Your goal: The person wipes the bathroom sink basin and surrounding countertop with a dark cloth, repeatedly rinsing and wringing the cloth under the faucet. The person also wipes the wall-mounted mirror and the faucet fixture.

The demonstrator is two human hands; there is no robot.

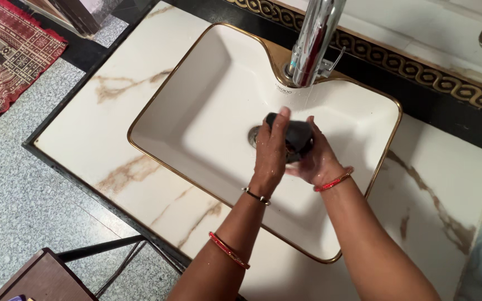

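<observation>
Nearest cam: both forearms reach up from bottom edge, red bangles on each, plus a thin dark bangle [256,196] at left wrist. Left hand [270,149] is wet, fingers curled over top & left side of a small dark object [295,137]; right hand [317,158] cups it from the right & underneath. Both hands closed round it, w/ object pressed between them, partly hidden so can't tell what kind of thing it is.

Hands sit over middle of a white rectangular sink [196,106] w/ gold rim, just right of the round metal drain [255,135]. Basin holds nothing else besides some water drops. Chrome tap [314,42] stands at back rim, spout above the hands; small dark mark on rim below it.

Sink is set in white marble tabletop [107,128] w/ brown veins. Left: grey speckled floor, red patterned rug [7,56]. Bottom left: brown stool corner [43,278].
</observation>
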